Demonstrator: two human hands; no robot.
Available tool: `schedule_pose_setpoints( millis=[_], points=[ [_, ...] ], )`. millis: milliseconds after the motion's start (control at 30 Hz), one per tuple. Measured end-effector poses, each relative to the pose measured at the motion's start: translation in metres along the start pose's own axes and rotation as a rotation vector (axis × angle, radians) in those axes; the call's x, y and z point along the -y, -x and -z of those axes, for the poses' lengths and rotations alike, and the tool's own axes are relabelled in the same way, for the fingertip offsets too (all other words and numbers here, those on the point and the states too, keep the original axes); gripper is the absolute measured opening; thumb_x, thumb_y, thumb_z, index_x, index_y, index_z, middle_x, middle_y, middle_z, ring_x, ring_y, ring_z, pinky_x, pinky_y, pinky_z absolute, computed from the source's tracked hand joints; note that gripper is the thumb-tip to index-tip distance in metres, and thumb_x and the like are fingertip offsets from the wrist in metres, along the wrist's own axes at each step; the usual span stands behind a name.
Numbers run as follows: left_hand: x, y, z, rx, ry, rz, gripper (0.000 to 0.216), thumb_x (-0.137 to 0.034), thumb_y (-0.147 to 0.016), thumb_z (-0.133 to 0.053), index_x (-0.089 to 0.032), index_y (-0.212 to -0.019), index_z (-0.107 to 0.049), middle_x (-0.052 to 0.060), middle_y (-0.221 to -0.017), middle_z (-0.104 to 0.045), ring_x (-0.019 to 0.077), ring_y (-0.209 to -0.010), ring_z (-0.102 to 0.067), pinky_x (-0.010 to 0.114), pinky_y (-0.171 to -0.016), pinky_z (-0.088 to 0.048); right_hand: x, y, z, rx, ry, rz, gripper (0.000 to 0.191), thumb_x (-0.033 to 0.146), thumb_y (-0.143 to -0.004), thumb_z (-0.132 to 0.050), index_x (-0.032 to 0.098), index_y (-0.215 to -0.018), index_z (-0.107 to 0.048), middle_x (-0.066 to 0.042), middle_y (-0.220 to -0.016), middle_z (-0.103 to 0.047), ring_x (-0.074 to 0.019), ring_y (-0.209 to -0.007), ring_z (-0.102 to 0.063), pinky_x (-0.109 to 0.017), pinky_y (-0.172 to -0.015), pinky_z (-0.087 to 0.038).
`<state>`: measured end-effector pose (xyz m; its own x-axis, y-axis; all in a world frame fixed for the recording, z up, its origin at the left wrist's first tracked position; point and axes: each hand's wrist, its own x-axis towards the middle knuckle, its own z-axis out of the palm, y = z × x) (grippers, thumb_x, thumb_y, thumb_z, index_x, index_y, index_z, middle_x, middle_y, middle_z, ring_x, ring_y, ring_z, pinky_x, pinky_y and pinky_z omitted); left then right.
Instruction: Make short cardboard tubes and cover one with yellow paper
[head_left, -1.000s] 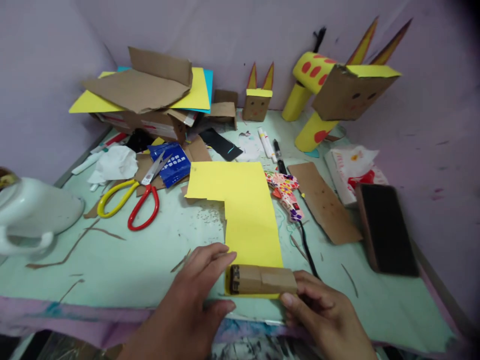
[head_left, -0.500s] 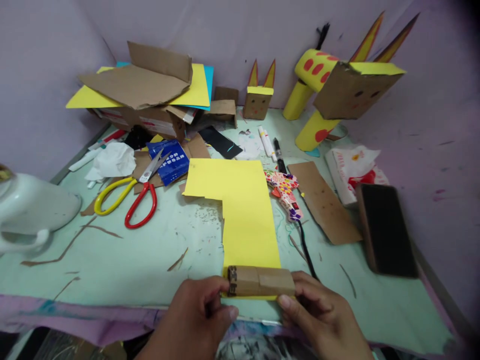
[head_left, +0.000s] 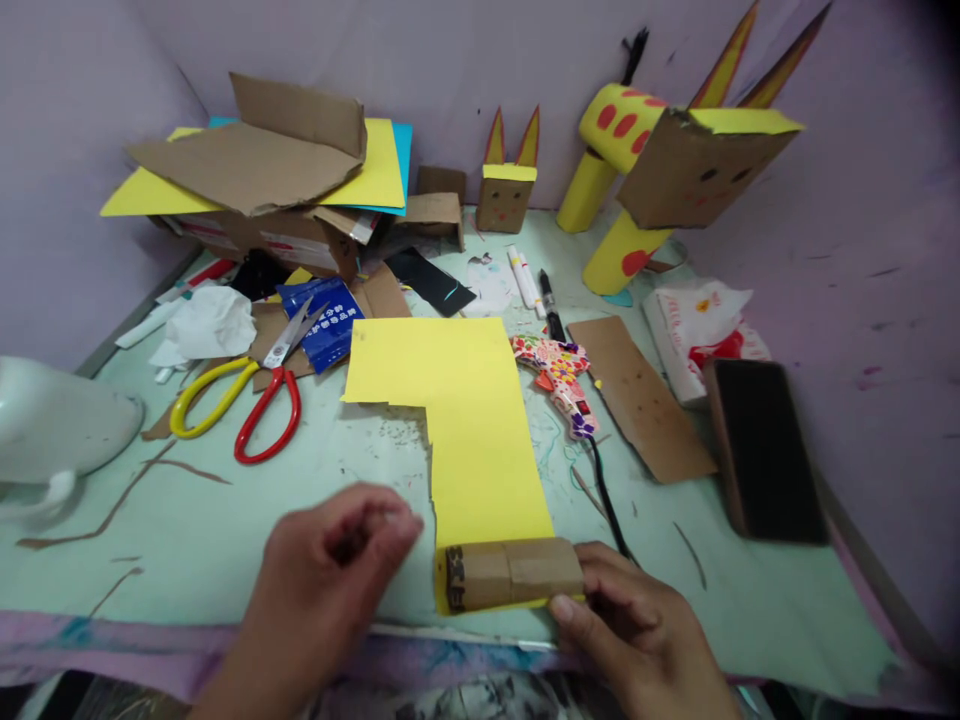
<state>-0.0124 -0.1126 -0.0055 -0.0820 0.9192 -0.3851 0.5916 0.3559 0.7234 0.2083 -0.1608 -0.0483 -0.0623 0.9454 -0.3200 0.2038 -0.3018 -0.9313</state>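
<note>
A brown cardboard tube [head_left: 517, 574] with dark marks at its left end lies across the near end of an L-shaped sheet of yellow paper [head_left: 480, 430]. My right hand [head_left: 634, 620] grips the tube's right end, thumb in front and fingers behind. The paper's near edge shows beneath the tube. Apart from the tube, to its left, my left hand [head_left: 341, 560] is raised over the table with fingers curled and thumb against the fingertips. Nothing shows in it.
Scissors [head_left: 279, 400], a white jug [head_left: 60, 420] and a blue packet [head_left: 322, 325] are on the left. A flowery glue gun [head_left: 566, 385] with a black cord, a cardboard strip [head_left: 637, 400] and a phone [head_left: 766, 450] lie right. Behind stand a cardboard giraffe [head_left: 705, 175] and a small eared box [head_left: 507, 203].
My left hand has let go of the tube's left end and moved left and up. My right hand keeps hold of the right end. The camera view has shifted slightly.
</note>
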Motion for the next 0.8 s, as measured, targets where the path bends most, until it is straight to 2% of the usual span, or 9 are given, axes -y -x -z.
schedule_pose_setpoints(
  millis=[133,200,233,300,367,467,567,667,800],
  points=[
    [-0.018,-0.031,0.007,-0.229,-0.532,-0.165,0.041,-0.052,-0.080,-0.044,-0.020,-0.066,-0.065,0.002,-0.053,-0.061,0.0193,-0.057,-0.056,0.027,-0.051,-0.029,-0.004,0.000,0.002,0.032,0.004,0.029,0.015,0.031,-0.080,-0.062,0.020,-0.073,-0.070,-0.004,-0.084,-0.066,-0.0191,-0.079,-0.062,-0.025,-0.071,-0.048],
    [-0.035,-0.050,0.006,-0.384,-0.668,-0.348,0.038,-0.048,-0.084,-0.044,-0.019,-0.071,-0.065,0.004,-0.061,-0.065,0.0200,-0.063,-0.059,0.028,-0.053,-0.031,-0.005,-0.001,0.003,0.037,0.010,0.044,0.015,0.031,-0.081,-0.062,0.020,-0.073,-0.070,-0.005,-0.084,-0.066,-0.0193,-0.080,-0.062,-0.025,-0.072,-0.048],
    [-0.044,-0.062,0.005,-0.413,-0.710,-0.477,0.034,-0.043,-0.086,-0.044,-0.019,-0.079,-0.065,0.005,-0.072,-0.068,0.0210,-0.072,-0.061,0.028,-0.057,-0.034,-0.006,-0.001,0.004,0.041,0.014,0.055,0.016,0.031,-0.081,-0.061,0.020,-0.073,-0.070,-0.005,-0.084,-0.067,-0.0196,-0.080,-0.062,-0.025,-0.073,-0.048],
    [-0.064,-0.088,0.005,-0.341,-0.795,-0.674,0.035,-0.039,-0.087,-0.043,-0.016,-0.107,-0.061,0.011,-0.104,-0.067,0.0269,-0.100,-0.057,0.033,-0.073,-0.040,-0.006,-0.002,0.005,0.063,0.030,0.078,0.016,0.030,-0.082,-0.060,0.020,-0.075,-0.070,-0.006,-0.086,-0.067,-0.0204,-0.082,-0.062,-0.026,-0.073,-0.049],
    [-0.081,-0.117,0.006,-0.173,-0.862,-0.720,0.048,-0.042,-0.085,-0.047,-0.014,-0.124,-0.050,0.016,-0.124,-0.057,0.0321,-0.116,-0.047,0.041,-0.087,-0.038,-0.006,-0.003,0.006,0.090,0.052,0.093,0.016,0.029,-0.083,-0.059,0.020,-0.078,-0.071,-0.006,-0.087,-0.068,-0.0205,-0.083,-0.063,-0.026,-0.073,-0.049],
    [-0.091,-0.156,0.007,-0.047,-0.881,-0.697,0.046,-0.046,-0.082,-0.046,-0.016,-0.114,-0.058,0.015,-0.105,-0.066,0.0333,-0.107,-0.053,0.043,-0.082,-0.040,-0.006,-0.003,0.007,0.110,0.063,0.118,0.016,0.027,-0.084,-0.057,0.020,-0.080,-0.071,-0.006,-0.089,-0.067,-0.0199,-0.083,-0.063,-0.025,-0.073,-0.048],
    [-0.089,-0.178,0.007,0.029,-0.851,-0.664,0.038,-0.045,-0.080,-0.047,-0.018,-0.100,-0.066,0.012,-0.090,-0.069,0.0281,-0.087,-0.061,0.035,-0.068,-0.042,-0.005,-0.003,0.006,0.125,0.066,0.141,0.016,0.026,-0.085,-0.056,0.019,-0.078,-0.069,-0.005,-0.086,-0.067,-0.0191,-0.081,-0.063,-0.025,-0.071,-0.047],
    [-0.088,-0.184,0.006,0.049,-0.792,-0.647,0.025,-0.034,-0.079,-0.049,-0.019,-0.085,-0.068,0.008,-0.080,-0.069,0.0206,-0.070,-0.061,0.029,-0.057,-0.039,-0.003,-0.004,0.005,0.175,0.103,0.161,0.019,0.024,-0.085,-0.054,0.018,-0.072,-0.066,-0.004,-0.078,-0.064,-0.0178,-0.074,-0.061,-0.024,-0.065,-0.045],
    [-0.091,-0.184,0.005,-0.021,-0.755,-0.682,0.020,-0.028,-0.079,-0.047,-0.020,-0.081,-0.065,0.006,-0.075,-0.067,0.0183,-0.066,-0.057,0.030,-0.054,-0.034,0.001,-0.009,0.006,0.246,0.155,0.167,0.024,0.023,-0.085,-0.052,0.016,-0.065,-0.062,-0.004,-0.070,-0.058,-0.0176,-0.069,-0.057,-0.026,-0.061,-0.042]
  ],
)
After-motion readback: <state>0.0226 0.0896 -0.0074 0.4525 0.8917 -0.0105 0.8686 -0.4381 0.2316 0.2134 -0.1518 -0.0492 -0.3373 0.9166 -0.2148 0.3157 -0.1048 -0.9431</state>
